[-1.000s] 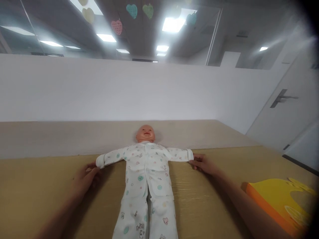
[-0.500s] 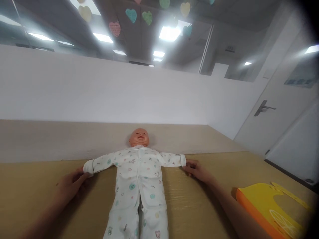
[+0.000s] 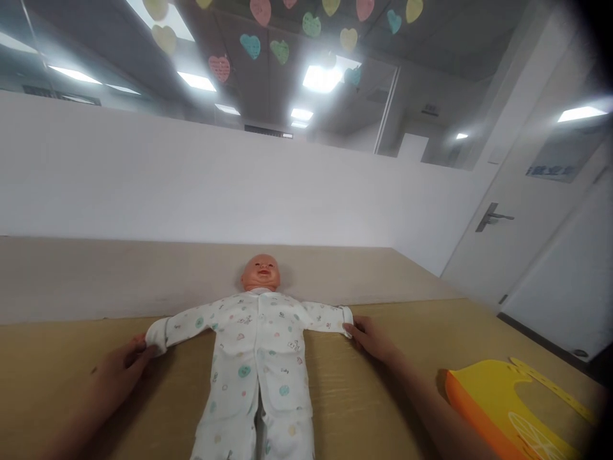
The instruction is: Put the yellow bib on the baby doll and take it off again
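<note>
A baby doll [image 3: 260, 273] in a white printed sleepsuit [image 3: 256, 358] lies on its back on the wooden table [image 3: 383, 396], arms spread wide. My left hand [image 3: 122, 367] pinches the cuff of the sleeve on the left side. My right hand [image 3: 371, 337] pinches the cuff of the sleeve on the right side. Both sleeves are pulled out straight. The doll's legs run off the bottom of the view.
A yellow and orange silicone bib [image 3: 517, 409] lies on the table at the lower right. A white wall [image 3: 239, 185] stands behind the table, with a door [image 3: 517, 230] at the right. Paper hearts [image 3: 251, 45] hang above.
The view has drifted, so the doll and both hands sit further left and lower in the picture. Both hands keep their hold on the sleeve cuffs.
</note>
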Motion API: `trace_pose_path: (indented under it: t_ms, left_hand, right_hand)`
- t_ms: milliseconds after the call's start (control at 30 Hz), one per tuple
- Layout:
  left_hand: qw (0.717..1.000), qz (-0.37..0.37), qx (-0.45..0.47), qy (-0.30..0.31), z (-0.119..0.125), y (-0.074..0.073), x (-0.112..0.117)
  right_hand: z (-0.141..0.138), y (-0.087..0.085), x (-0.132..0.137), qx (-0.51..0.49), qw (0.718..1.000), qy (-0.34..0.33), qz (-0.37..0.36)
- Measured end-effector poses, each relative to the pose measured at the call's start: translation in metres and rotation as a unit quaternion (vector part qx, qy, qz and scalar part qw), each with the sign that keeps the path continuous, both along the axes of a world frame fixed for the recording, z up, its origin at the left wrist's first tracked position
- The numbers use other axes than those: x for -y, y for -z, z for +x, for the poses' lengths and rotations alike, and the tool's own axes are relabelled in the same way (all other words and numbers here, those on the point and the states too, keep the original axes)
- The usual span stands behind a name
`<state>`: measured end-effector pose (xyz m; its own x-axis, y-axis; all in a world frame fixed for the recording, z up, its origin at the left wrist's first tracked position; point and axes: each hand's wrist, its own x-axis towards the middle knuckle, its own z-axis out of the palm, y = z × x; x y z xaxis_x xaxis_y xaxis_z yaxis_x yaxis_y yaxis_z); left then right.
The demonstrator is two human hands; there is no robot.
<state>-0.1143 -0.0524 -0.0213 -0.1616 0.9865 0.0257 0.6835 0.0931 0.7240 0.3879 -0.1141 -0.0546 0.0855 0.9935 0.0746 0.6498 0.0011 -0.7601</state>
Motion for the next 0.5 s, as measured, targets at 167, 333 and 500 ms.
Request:
trace_pose_path:
  t_ms: [167, 333, 500]
  left_hand:
    - [1.0, -0.01, -0.028, -0.008, -0.006, 0.007, -0.005]
    - [0.999, 0.038, -0.017, -0.028, -0.002, 0.01, -0.005]
    - [0.99, 0.124, 0.008, -0.063, 0.004, 0.016, -0.001]
  right_hand:
    - [-0.001, 0.002, -0.003, 0.008, 0.999, 0.03, 0.023]
    - [0.004, 0.005, -0.003, -0.023, 0.999, 0.018, 0.012]
    - [0.007, 0.009, -0.004, -0.053, 0.998, 0.014, 0.028]
